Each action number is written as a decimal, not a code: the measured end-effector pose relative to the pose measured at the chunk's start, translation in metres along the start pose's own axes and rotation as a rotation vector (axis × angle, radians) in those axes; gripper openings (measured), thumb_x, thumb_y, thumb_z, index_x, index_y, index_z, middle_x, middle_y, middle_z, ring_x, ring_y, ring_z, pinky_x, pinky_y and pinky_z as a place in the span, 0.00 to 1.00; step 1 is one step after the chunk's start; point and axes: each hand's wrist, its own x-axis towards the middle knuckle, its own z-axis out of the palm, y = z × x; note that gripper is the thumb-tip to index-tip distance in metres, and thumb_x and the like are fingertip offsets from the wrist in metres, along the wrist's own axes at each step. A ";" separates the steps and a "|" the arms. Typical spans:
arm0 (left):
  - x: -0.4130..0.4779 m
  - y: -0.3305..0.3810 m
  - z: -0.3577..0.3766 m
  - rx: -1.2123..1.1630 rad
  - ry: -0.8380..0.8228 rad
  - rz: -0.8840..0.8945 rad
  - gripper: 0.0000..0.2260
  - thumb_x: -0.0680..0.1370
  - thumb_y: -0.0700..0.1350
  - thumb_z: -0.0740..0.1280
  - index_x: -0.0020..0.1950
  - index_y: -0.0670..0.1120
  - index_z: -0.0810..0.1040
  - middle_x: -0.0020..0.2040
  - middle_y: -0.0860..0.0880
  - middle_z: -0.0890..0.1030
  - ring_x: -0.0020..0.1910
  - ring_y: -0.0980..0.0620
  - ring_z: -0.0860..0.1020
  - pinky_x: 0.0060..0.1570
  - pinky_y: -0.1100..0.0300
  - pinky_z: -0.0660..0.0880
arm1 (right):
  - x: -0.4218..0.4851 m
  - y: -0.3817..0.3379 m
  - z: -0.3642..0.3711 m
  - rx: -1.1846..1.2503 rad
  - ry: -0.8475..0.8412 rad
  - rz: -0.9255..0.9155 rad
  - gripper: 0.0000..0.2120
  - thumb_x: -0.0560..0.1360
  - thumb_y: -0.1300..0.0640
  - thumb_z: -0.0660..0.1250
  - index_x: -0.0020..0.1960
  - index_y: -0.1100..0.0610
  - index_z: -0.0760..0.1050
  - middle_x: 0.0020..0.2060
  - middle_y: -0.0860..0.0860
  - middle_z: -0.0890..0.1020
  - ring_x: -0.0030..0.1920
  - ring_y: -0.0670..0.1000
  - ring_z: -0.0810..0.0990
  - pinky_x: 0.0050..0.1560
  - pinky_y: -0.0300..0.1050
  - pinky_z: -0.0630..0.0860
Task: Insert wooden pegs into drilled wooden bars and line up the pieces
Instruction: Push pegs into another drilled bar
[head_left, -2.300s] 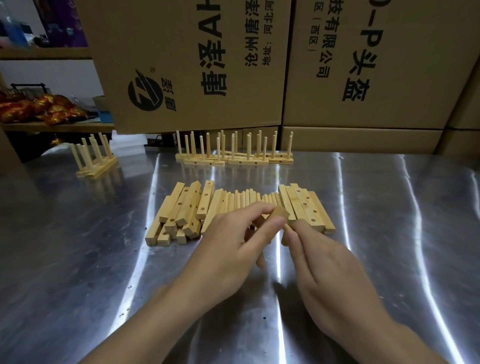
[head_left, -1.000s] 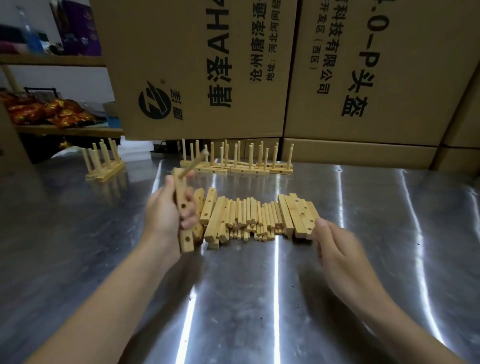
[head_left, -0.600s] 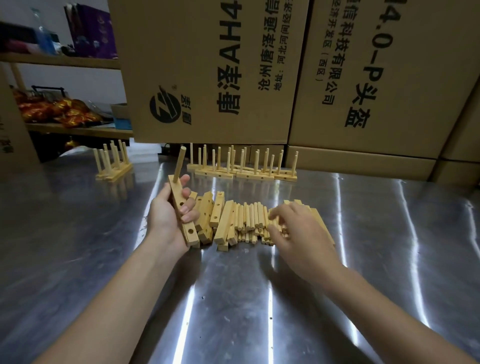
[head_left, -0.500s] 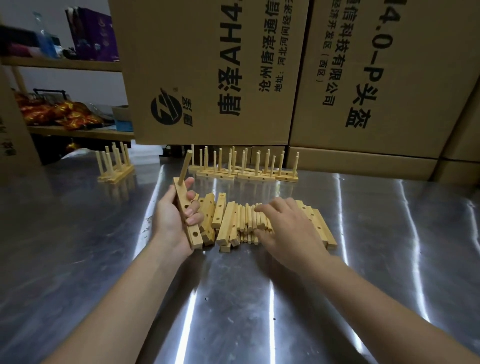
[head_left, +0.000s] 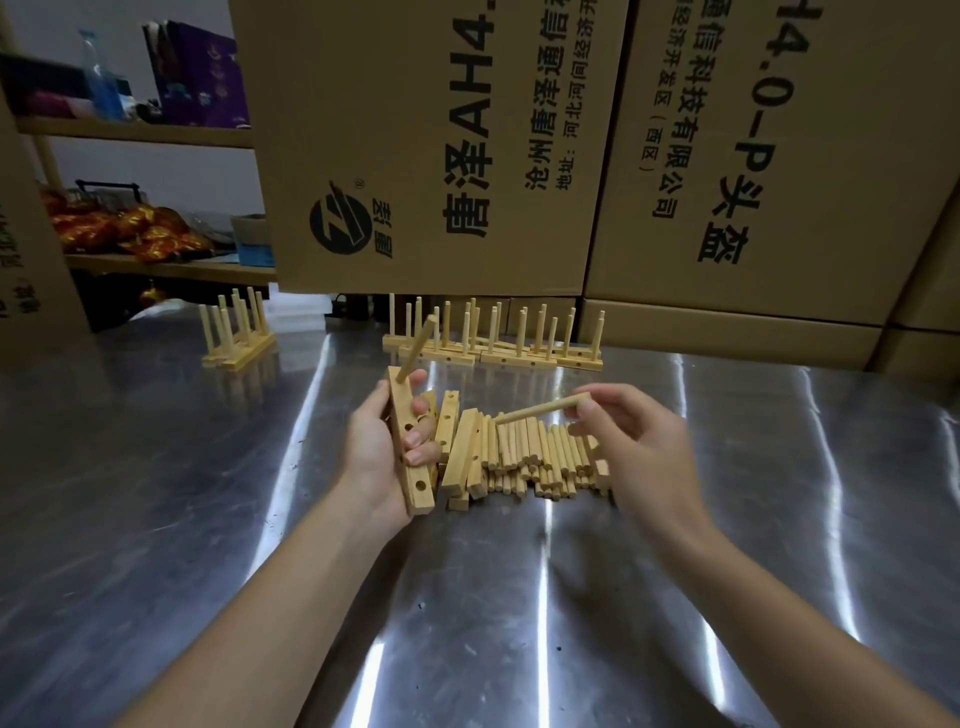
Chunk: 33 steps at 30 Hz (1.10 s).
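Head view: left hand (head_left: 382, 447) grips a drilled bar (head_left: 410, 447) upright above the steel table (head_left: 156, 519), one peg (head_left: 415, 348) planted in its top hole. Right hand (head_left: 639, 452) pinches a loose peg (head_left: 543, 409) over the peg pile (head_left: 535, 457).

Both bare forearms reach in from below, the left from the lower left, the right from the lower right, drawing closer toward the hands; the left hand (head_left: 379, 452) is held up with its palm turned inward, its fingers (head_left: 423, 431) curled round a drilled bar (head_left: 418, 486) kept nearly upright; the right hand (head_left: 644, 447) hovers beside it, a little apart, thumb and forefinger pinching one end of a peg (head_left: 540, 409) that points leftward toward the bar.
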 end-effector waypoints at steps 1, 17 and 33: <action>-0.001 -0.003 0.002 0.002 -0.021 -0.024 0.17 0.89 0.52 0.56 0.60 0.43 0.79 0.35 0.51 0.73 0.24 0.59 0.65 0.19 0.68 0.63 | -0.006 -0.004 -0.006 0.102 -0.019 0.046 0.06 0.82 0.56 0.69 0.54 0.50 0.85 0.46 0.49 0.88 0.48 0.48 0.87 0.43 0.41 0.80; -0.018 -0.041 0.017 0.093 -0.181 -0.180 0.15 0.88 0.53 0.58 0.60 0.43 0.77 0.36 0.50 0.71 0.26 0.58 0.65 0.21 0.67 0.64 | -0.045 0.014 -0.020 0.097 -0.296 -0.002 0.05 0.76 0.56 0.78 0.48 0.51 0.82 0.38 0.50 0.84 0.38 0.48 0.78 0.38 0.41 0.73; -0.031 -0.056 0.025 0.310 -0.259 -0.186 0.21 0.88 0.58 0.58 0.64 0.43 0.81 0.43 0.47 0.81 0.43 0.51 0.80 0.46 0.56 0.78 | -0.056 0.002 -0.017 -0.508 -0.333 -0.300 0.11 0.85 0.42 0.62 0.56 0.42 0.82 0.39 0.35 0.79 0.42 0.41 0.78 0.39 0.34 0.69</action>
